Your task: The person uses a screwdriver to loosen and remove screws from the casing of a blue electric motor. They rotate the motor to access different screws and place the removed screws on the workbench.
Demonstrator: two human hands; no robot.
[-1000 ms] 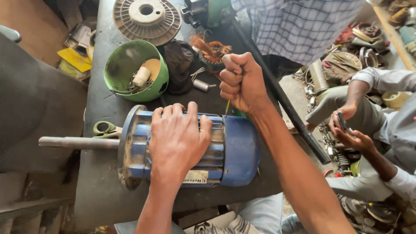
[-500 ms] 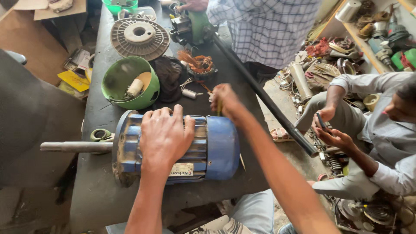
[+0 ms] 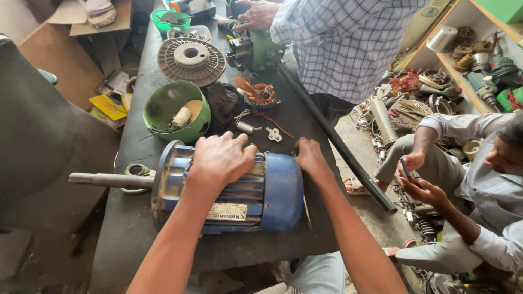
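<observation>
A blue electric motor [image 3: 272, 190] lies on its side on the dark workbench [image 3: 136, 239], its steel shaft [image 3: 109, 179] pointing left. My left hand [image 3: 220, 158] lies on top of the ribbed body, fingers spread over it and pressing down. My right hand [image 3: 310, 158] is down at the far side of the smooth blue end cover, fingers curled. A thin tool shaft [image 3: 305, 213] shows under my wrist beside the cover; the grip itself is hidden.
Behind the motor stand a green bowl [image 3: 163, 106] with small parts, a finned disc [image 3: 190, 57], copper windings [image 3: 259, 92] and a green motor [image 3: 261, 49] handled by a person in a checked shirt [image 3: 348, 43]. A black pipe [image 3: 338, 147] leans along the bench's right edge. A seated person [image 3: 479, 179] holds a phone.
My right hand has dropped from a raised fist above the bench down to the motor's end cover. My left hand has stayed on the motor.
</observation>
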